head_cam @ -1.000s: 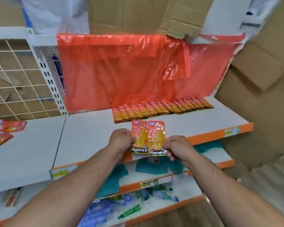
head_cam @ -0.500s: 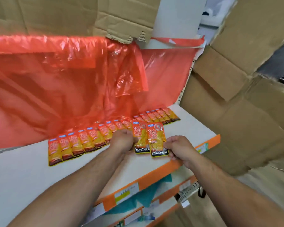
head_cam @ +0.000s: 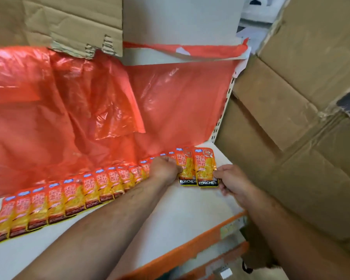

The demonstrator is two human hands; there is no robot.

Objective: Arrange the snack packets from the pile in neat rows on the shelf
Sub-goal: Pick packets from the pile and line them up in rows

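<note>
- Adding two snack packets at the right end of the row (head_cam: 73,197) along the back of the shelf (head_cam: 180,215); judged as the placing step, with this row nearly full.
- Gripping the left packet (head_cam: 185,168) by its left edge with the left hand (head_cam: 164,168), fingers curled tight; thumb hidden.
- Pinching the right packet (head_cam: 205,168) at its lower right edge with the right hand (head_cam: 232,182), fingertips closed on the foil.
- Holding both packets side by side, print upright, inner edges touching or slightly overlapped; cannot tell whether flat on the shelf or just above it.
- Noted for the row: overlapped like shingles, running from lower left toward the far right, its last packets covered by the left hand.
- Noted around: red plastic sheet (head_cam: 69,118) hanging behind the row; cardboard boxes (head_cam: 291,138) close on the right.
- Next move, as judged: lower and flatten the pair, tuck the left packet against the last one laid, match overlap and bottom line, then loosen both pinches.
- Pile not in view; little bare shelf left before the right corner, so probably a new row in front afterwards.
</note>
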